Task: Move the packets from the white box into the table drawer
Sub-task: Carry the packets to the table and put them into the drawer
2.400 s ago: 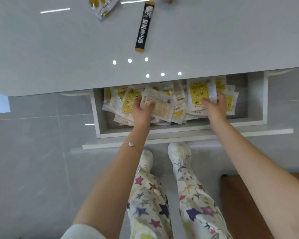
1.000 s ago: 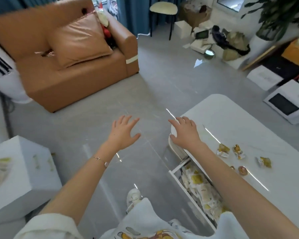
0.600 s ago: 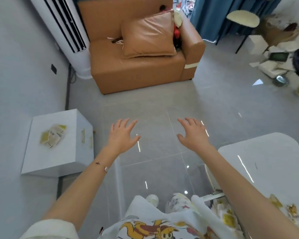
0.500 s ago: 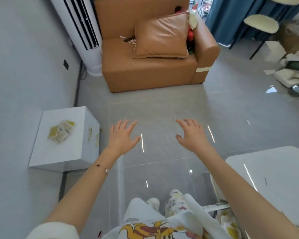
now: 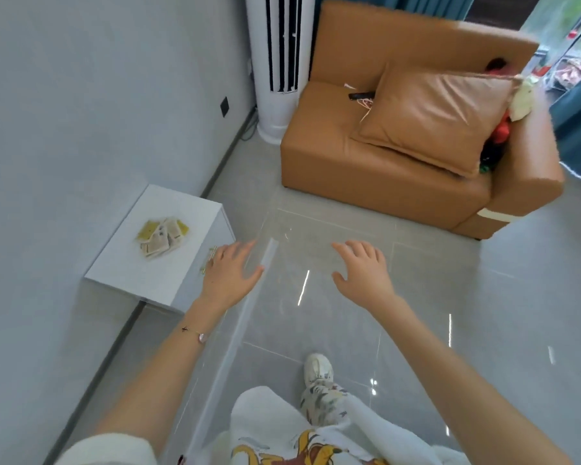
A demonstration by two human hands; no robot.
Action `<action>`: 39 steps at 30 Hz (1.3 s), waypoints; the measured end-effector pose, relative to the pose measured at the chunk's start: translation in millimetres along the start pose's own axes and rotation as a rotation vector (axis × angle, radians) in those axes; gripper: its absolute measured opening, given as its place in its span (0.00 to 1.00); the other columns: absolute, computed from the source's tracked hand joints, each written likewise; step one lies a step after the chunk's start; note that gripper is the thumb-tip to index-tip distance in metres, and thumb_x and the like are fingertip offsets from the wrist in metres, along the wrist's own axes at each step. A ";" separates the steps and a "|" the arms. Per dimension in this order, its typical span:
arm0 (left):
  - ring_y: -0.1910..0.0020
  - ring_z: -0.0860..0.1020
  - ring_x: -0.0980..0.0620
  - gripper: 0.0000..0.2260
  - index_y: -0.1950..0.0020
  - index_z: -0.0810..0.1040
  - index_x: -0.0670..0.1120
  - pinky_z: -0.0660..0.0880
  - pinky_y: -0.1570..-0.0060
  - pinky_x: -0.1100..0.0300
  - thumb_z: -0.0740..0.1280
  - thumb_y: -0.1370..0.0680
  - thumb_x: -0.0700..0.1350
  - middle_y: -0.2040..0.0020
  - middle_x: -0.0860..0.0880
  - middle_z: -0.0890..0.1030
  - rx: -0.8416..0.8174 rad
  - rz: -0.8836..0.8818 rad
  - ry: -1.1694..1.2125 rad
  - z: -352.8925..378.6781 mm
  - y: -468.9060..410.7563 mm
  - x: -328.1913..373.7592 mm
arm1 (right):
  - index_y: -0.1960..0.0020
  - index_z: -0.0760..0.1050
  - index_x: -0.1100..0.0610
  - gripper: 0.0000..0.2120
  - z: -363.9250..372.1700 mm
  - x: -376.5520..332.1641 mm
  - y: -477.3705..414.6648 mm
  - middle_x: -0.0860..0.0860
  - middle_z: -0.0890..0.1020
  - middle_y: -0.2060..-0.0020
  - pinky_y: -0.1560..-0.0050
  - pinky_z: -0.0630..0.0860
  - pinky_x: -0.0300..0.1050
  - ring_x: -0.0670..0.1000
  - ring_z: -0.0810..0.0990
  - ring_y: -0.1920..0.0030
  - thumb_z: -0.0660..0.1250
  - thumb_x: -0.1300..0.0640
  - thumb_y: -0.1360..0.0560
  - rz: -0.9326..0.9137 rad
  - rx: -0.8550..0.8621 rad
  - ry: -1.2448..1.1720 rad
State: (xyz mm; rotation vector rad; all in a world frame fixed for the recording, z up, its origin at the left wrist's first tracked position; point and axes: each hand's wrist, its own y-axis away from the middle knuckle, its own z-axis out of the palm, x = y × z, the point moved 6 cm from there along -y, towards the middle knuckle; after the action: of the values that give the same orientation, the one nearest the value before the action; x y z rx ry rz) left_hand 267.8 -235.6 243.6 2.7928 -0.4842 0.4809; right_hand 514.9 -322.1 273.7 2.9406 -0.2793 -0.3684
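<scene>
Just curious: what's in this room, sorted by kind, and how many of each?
Hands: 2 (left hand, right hand, both empty)
Box: 1
Pile of packets: 1 (the single packets are too small to count)
Sofa: 1
Cushion: 1
Air conditioner: 1
Total: 7, counting the pile as one

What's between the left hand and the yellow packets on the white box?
In the head view, bare top of the white square box lies between the left hand and yellow-and-white packets.
</scene>
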 end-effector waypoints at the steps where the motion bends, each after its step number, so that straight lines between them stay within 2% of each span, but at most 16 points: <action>1: 0.26 0.59 0.46 0.27 0.24 0.61 0.54 0.60 0.30 0.47 0.59 0.22 0.60 0.26 0.49 0.64 0.014 -0.038 0.031 0.5 -5.1 -4.1 | 0.25 0.61 0.49 0.29 0.1 -0.5 -14.2 0.52 0.67 0.29 0.28 0.55 0.52 0.57 0.60 0.27 0.64 0.50 0.24 -0.038 -0.020 0.013; 5: 0.27 0.60 0.46 0.27 0.24 0.61 0.55 0.61 0.32 0.47 0.60 0.22 0.59 0.26 0.49 0.65 0.047 -0.209 0.078 0.7 -19.7 -27.9 | 0.24 0.59 0.48 0.30 -0.1 -6.9 -70.9 0.53 0.66 0.29 0.27 0.54 0.53 0.57 0.59 0.27 0.63 0.50 0.24 -0.170 -0.099 0.073; 11: 0.27 0.60 0.44 0.26 0.24 0.61 0.54 0.60 0.31 0.46 0.60 0.22 0.58 0.26 0.47 0.65 0.085 -0.375 0.104 -9.3 -45.6 -69.5 | 0.24 0.57 0.48 0.30 1.5 -47.2 -155.4 0.53 0.64 0.28 0.27 0.54 0.52 0.57 0.59 0.27 0.62 0.50 0.23 -0.296 -0.184 0.061; 18: 0.26 0.60 0.44 0.27 0.25 0.63 0.54 0.60 0.30 0.46 0.61 0.22 0.60 0.26 0.47 0.65 0.132 -0.560 0.190 -11.3 -87.2 -157.4 | 0.24 0.57 0.48 0.30 33.3 -131.3 -265.3 0.52 0.64 0.27 0.27 0.54 0.52 0.56 0.59 0.27 0.62 0.51 0.23 -0.419 -0.279 0.092; 23: 0.27 0.61 0.43 0.30 0.25 0.64 0.53 0.62 0.31 0.45 0.56 0.25 0.64 0.26 0.47 0.67 0.115 -0.651 0.232 -16.2 -124.6 -226.2 | 0.24 0.56 0.48 0.29 58.7 -201.4 -340.8 0.52 0.64 0.27 0.26 0.54 0.52 0.56 0.58 0.26 0.61 0.51 0.23 -0.454 -0.338 0.085; 25: 0.26 0.61 0.44 0.28 0.25 0.64 0.53 0.61 0.30 0.46 0.58 0.23 0.62 0.26 0.47 0.66 0.108 -0.690 0.246 -21.1 -138.9 -249.1 | 0.24 0.56 0.48 0.29 68.9 -226.2 -363.1 0.52 0.64 0.28 0.27 0.54 0.50 0.55 0.59 0.27 0.61 0.52 0.23 -0.434 -0.370 0.044; 30: 0.25 0.59 0.44 0.27 0.25 0.62 0.54 0.59 0.29 0.48 0.59 0.22 0.60 0.25 0.48 0.64 0.087 -0.755 0.251 -26.4 -167.5 -302.1 | 0.24 0.55 0.48 0.29 107.1 -273.3 -411.4 0.52 0.62 0.27 0.27 0.54 0.50 0.55 0.58 0.26 0.60 0.53 0.23 -0.439 -0.442 0.035; 34: 0.25 0.59 0.44 0.33 0.25 0.63 0.54 0.58 0.28 0.48 0.52 0.26 0.67 0.26 0.48 0.65 0.084 -0.882 0.330 -0.3 -174.1 -340.3 | 0.24 0.55 0.48 0.30 155.3 -298.4 -450.5 0.51 0.61 0.26 0.27 0.57 0.52 0.55 0.58 0.27 0.61 0.53 0.23 -0.439 -0.516 0.058; 39: 0.26 0.60 0.46 0.28 0.25 0.63 0.53 0.59 0.29 0.48 0.59 0.23 0.62 0.26 0.48 0.66 0.092 -1.071 0.505 77.6 -184.7 -387.9 | 0.23 0.54 0.47 0.31 254.8 -326.0 -492.3 0.51 0.59 0.25 0.28 0.57 0.52 0.54 0.57 0.25 0.62 0.49 0.22 -0.455 -0.644 0.095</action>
State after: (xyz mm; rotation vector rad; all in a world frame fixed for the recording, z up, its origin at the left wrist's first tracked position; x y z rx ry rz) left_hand 11.7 15.6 -5.1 2.3822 1.0852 0.8610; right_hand 219.4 186.1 13.1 2.3401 0.4490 -0.2985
